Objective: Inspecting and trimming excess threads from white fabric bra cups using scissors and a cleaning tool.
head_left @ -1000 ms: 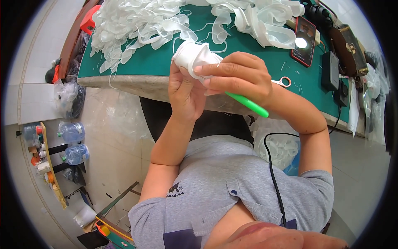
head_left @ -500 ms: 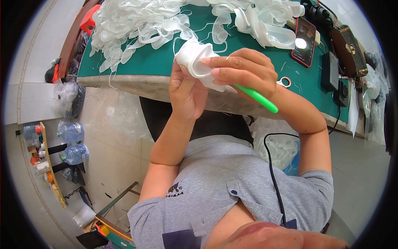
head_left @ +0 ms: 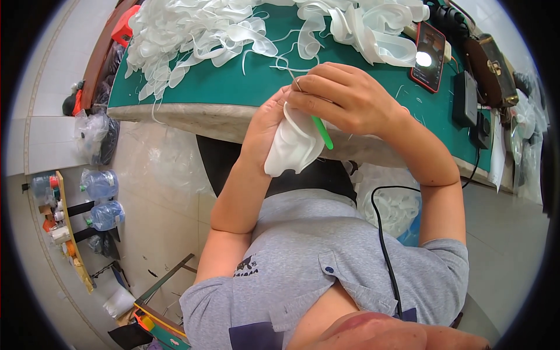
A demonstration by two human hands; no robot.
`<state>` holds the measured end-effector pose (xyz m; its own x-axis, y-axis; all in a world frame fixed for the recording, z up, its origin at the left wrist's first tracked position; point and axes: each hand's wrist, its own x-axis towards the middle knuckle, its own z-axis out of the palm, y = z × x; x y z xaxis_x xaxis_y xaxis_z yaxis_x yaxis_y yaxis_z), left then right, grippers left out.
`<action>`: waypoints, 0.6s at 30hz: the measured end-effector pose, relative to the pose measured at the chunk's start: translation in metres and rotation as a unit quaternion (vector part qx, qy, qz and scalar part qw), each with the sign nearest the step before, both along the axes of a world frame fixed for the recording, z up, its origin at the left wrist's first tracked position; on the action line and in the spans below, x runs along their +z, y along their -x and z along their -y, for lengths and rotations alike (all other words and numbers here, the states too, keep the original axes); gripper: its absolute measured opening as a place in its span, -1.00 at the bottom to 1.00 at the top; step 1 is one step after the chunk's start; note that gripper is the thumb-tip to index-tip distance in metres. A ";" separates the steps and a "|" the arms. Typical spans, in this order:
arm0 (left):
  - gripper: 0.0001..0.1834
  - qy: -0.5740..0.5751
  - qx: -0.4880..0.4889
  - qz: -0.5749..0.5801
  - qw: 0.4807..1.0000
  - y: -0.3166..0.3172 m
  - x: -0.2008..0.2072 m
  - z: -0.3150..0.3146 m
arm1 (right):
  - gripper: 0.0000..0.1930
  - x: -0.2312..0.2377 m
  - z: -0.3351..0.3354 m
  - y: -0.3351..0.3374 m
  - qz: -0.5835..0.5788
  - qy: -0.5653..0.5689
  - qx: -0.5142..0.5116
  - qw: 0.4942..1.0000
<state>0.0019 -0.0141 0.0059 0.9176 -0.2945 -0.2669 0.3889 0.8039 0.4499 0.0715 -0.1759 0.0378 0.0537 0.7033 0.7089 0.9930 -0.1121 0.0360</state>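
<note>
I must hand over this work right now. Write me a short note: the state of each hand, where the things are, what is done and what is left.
Left hand: holds a white moulded piece in front of the table edge.
Right hand: grips a green-handled tool, its thin metal tip at the piece's upper rim.
On the green mat: a heap of white trimmings and pieces, and a phone at the right.
Done: cannot tell how many pieces are finished.
Left: this piece is in work; the heap remains.
</note>
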 end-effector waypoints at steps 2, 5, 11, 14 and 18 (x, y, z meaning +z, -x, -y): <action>-0.77 0.024 -0.015 -0.042 0.999 0.000 0.004 0.001 | -0.65 -0.003 0.001 0.000 0.034 0.023 -0.020 0.999; -0.79 0.007 -0.001 -0.043 0.999 0.001 -0.003 -0.001 | -0.63 -0.007 0.001 0.000 0.049 0.064 -0.034 0.996; -0.80 0.048 -0.016 -0.041 0.998 -0.005 -0.015 -0.007 | -0.60 -0.008 0.001 0.001 0.038 0.073 -0.039 0.996; -0.79 0.059 -0.009 -0.052 0.997 -0.006 -0.016 -0.007 | -0.59 -0.009 0.000 0.001 0.037 0.068 -0.046 0.996; -0.79 0.043 0.001 -0.059 0.997 -0.007 -0.011 -0.007 | -0.58 -0.007 0.003 -0.004 0.024 0.043 -0.034 0.998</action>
